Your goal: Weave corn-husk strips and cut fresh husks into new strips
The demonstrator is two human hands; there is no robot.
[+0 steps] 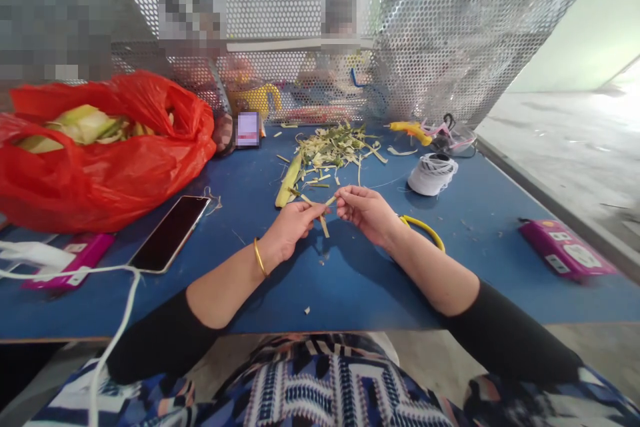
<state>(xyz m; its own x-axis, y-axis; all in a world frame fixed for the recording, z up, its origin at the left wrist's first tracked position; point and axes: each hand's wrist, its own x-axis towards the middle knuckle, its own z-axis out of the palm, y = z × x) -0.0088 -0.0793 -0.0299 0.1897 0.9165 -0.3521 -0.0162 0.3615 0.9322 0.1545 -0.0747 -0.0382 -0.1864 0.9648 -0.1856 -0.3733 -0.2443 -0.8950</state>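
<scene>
Over the middle of the blue table, my left hand (295, 225) pinches pale green husk strips (324, 223), whose ends stick out past its fingertips. Just to the right, my right hand (365, 208) is closed at the fingertips near the end of a strip and a thin thread. Beyond my hands lies a heap of shredded husk (333, 147), with a longer green husk piece (289, 181) at its left. A white spool of thread (433, 175) stands to the right. Yellow-handled scissors (425, 230) lie partly hidden behind my right forearm.
On the left are a red plastic bag (125, 177) of husks, a dark phone (171, 233), a white cable (127, 310) and a purple packet (83, 259). Another purple packet (565, 250) lies right. A perforated metal screen (295, 13) stands behind the table; people sit beyond it.
</scene>
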